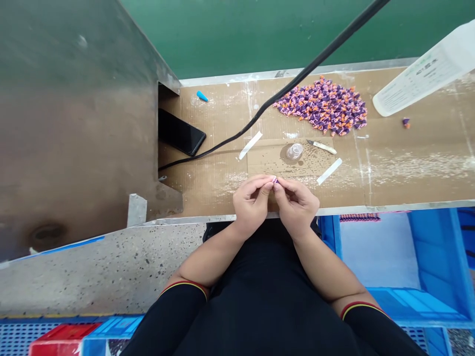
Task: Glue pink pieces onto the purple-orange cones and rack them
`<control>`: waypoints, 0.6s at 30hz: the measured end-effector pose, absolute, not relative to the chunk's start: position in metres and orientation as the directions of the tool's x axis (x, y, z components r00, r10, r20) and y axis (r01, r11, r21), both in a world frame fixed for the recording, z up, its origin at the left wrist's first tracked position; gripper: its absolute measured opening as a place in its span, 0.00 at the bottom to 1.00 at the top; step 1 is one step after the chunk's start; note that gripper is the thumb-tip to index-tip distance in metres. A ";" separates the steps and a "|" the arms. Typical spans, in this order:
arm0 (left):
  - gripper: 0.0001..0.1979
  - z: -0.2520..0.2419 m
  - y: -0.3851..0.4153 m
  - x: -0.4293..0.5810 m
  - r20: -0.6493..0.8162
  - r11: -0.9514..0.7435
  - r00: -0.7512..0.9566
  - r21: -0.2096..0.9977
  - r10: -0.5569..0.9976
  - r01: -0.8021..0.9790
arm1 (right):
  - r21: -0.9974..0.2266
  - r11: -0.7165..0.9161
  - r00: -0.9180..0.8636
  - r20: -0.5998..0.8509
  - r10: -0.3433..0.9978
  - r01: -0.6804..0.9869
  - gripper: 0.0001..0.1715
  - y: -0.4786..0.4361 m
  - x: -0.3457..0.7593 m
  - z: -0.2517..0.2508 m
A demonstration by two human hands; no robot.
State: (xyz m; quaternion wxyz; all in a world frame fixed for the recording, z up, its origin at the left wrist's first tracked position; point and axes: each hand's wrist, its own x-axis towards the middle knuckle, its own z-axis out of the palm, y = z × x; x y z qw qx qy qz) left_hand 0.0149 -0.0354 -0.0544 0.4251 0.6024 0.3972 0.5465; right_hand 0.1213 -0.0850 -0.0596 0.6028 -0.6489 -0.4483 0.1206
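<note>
Piece (275, 181), purplish, between left fingers (263, 192) and right fingers (280, 194), both pinching it

Both hands (251, 205) pinch small purple piece (275, 181); beyond: clear cup (295, 151), knife (322, 147), heap of purple-orange pieces (326, 109).

Near the back of the worktop (419, 170), a pile (322, 109) of small pieces is lying, with a bottle (419, 74) sitting to its right and a lone piece (406, 123) lying before the bottle; before the pile, a cup (294, 151) is resting on a sheet (261, 163), with a knife (323, 147) lying to its right; a phone (181, 132) is lying far left; the left hand (252, 202) and right hand (298, 202) are meeting before the cup; a bin (438, 257) is sitting below the worktop's near edge, right of the person.
</note>
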 end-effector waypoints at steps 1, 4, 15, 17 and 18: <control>0.05 -0.055 -0.035 0.015 0.354 -0.357 0.104 0.934 0.930 0.011 | -0.891 0.139 0.578 0.393 0.715 0.433 0.07 -0.084 0.121 -0.060; 0.08 -0.057 -0.033 0.013 0.401 -0.397 0.179 0.916 0.898 -0.059 | -0.893 0.206 0.595 0.423 0.683 0.400 0.06 -0.081 0.120 -0.060; 0.10 -0.060 -0.030 0.008 0.322 -0.295 0.274 0.946 0.906 -0.135 | -0.894 0.236 0.589 0.432 0.683 0.381 0.06 -0.081 0.122 -0.061; 0.10 -0.060 -0.030 0.008 0.326 -0.299 0.272 0.945 0.905 -0.134 | -0.896 0.253 0.584 0.432 0.687 0.366 0.06 -0.080 0.120 -0.062; 0.10 -0.059 -0.030 0.007 0.321 -0.297 0.274 0.946 0.906 -0.126 | -0.899 0.260 0.586 0.429 0.688 0.353 0.07 -0.080 0.119 -0.063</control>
